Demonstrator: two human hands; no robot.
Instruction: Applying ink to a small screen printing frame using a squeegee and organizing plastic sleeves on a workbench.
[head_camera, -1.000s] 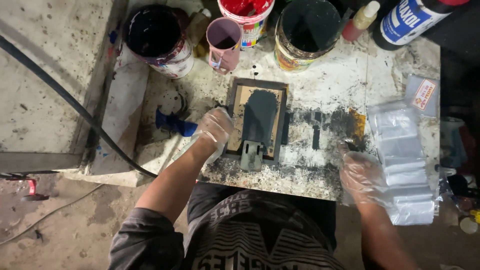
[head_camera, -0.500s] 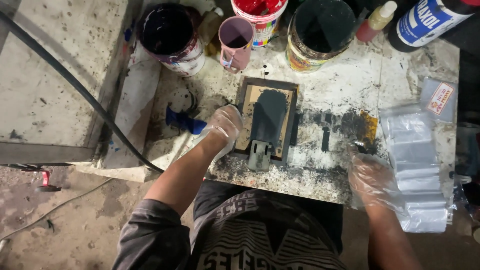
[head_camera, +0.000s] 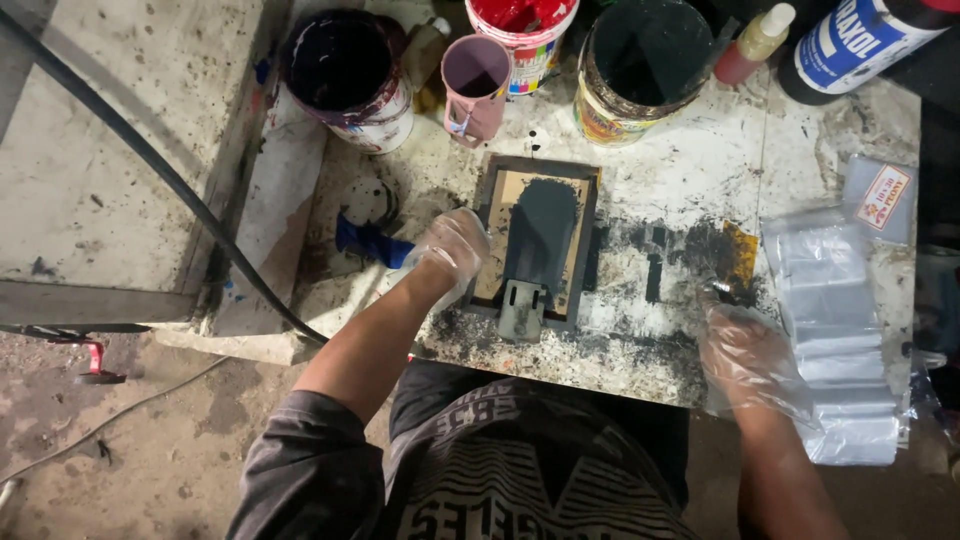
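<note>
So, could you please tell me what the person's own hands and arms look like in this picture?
Both the left hand and the right hand are covered by loose, crinkled, see-through plastic gloves. The forearms are bare. On the left arm a dark grey short sleeve ends above the elbow; it belongs to a dark T-shirt with pale printed stripes on the chest. No watch or jewellery shows.

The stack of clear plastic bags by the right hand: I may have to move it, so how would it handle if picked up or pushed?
The stack of clear plastic bags is thin glossy film, so probably floppy and light. The sheets look loosely layered, so a push would likely fan them apart. The right hand wears a smooth plastic glove, so its grip may slip.
</note>
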